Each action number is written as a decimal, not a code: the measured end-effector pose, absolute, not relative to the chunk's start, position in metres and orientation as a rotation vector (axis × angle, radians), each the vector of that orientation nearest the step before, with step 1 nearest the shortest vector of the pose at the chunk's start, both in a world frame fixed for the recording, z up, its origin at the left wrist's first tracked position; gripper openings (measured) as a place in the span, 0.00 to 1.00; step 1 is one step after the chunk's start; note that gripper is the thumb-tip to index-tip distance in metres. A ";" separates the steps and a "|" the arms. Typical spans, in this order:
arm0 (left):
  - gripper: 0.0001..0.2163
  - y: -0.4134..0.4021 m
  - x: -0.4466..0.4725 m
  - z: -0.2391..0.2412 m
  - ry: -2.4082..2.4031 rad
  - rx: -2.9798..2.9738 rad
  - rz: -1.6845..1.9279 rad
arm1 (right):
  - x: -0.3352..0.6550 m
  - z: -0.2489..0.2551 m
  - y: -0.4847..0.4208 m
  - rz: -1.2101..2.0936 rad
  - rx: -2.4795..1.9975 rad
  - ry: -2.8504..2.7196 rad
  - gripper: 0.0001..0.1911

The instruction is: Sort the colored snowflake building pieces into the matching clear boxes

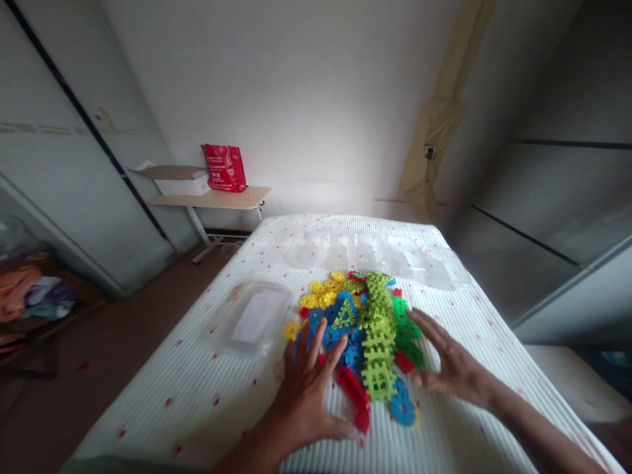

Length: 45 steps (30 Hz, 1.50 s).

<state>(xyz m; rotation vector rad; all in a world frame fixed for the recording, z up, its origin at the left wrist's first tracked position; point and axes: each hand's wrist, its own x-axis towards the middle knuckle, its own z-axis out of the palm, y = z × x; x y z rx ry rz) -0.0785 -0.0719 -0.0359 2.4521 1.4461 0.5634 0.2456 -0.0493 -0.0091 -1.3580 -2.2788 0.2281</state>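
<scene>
A pile of plastic interlocking toy pieces lies on the bed. Lime-green square pieces (379, 345) run in a row down its middle, with a lime triangle piece (344, 315) beside them. Blue flower-shaped pieces (353, 350) and yellow ones (326, 293) are on the left, green ones (407, 329) on the right. My left hand (309, 388) spreads its fingers over the pile's left front, near a red piece (354, 395); whether it touches is unclear. At the right edge, my right hand (454, 365) is open beside the green pieces, slightly blurred. I see nothing held in either hand.
Several clear plastic containers (365, 250) stand in a row behind the pile. A clear lid or box with a white label (254, 319) lies at the left. The bed (197, 408) has a ribbed white cover. Beyond it, a small table (237, 199) carries a red bag (224, 169).
</scene>
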 end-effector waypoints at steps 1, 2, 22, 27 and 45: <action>0.61 -0.068 -0.072 -0.040 1.466 2.460 0.579 | 0.248 -0.024 -0.058 0.194 -1.363 -2.330 0.52; 0.60 -0.065 -0.066 -0.042 1.471 2.468 0.592 | 0.247 -0.036 -0.063 0.146 -1.374 -2.360 0.55; 0.31 -0.028 -0.020 -0.043 1.517 2.216 1.206 | 0.164 -0.032 -0.018 0.492 -1.273 -1.952 0.45; 0.29 -0.020 -0.017 -0.039 1.507 2.043 1.336 | 0.148 -0.020 0.001 0.577 -1.181 -1.842 0.34; 0.42 -0.038 -0.039 -0.042 1.380 1.249 1.329 | 0.107 0.084 0.059 0.432 -1.395 -2.675 0.23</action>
